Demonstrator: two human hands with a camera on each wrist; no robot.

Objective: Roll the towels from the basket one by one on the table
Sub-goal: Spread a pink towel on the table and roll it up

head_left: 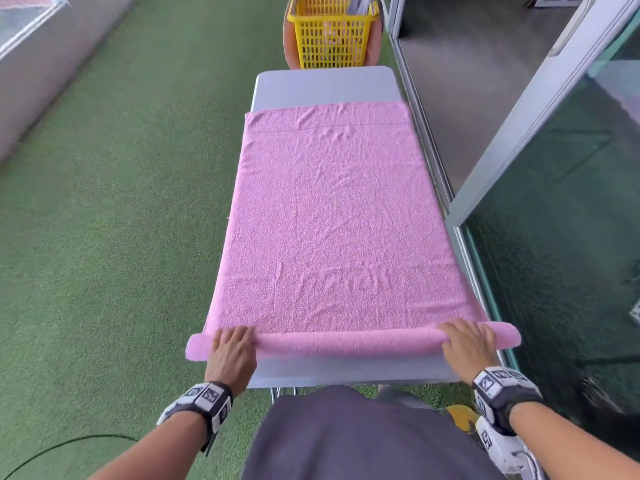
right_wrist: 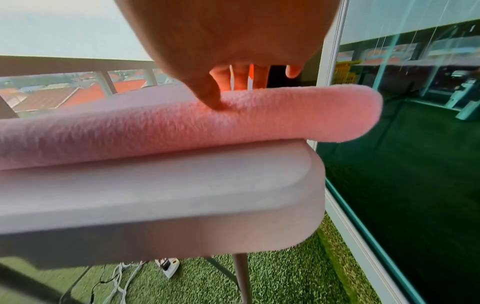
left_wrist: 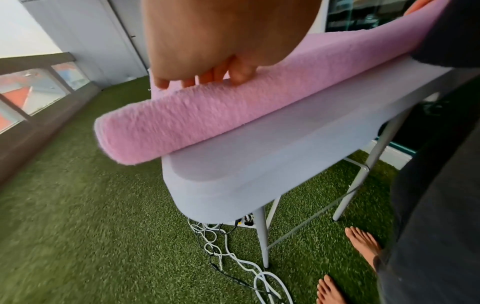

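A pink towel [head_left: 332,220] lies spread along the white table [head_left: 325,84], its near end wound into a thin roll [head_left: 346,344] that overhangs both table sides. My left hand [head_left: 232,344] grips the roll near its left end, fingers draped over the far side [left_wrist: 205,79] and thumb on the near side. My right hand [head_left: 467,341] holds the roll [right_wrist: 182,127] near its right end the same way, thumb [right_wrist: 215,102] pressing into the pile. The yellow basket [head_left: 330,32] stands beyond the table's far end; cloth shows faintly through its slats.
A glass sliding door and metal frame [head_left: 519,202] run close along the table's right side. Green turf [head_left: 121,202] lies to the left. Under the table [left_wrist: 233,164] are tangled cables [left_wrist: 228,257] and a power strip [right_wrist: 168,265]. My bare feet [left_wrist: 363,246] stand at the near edge.
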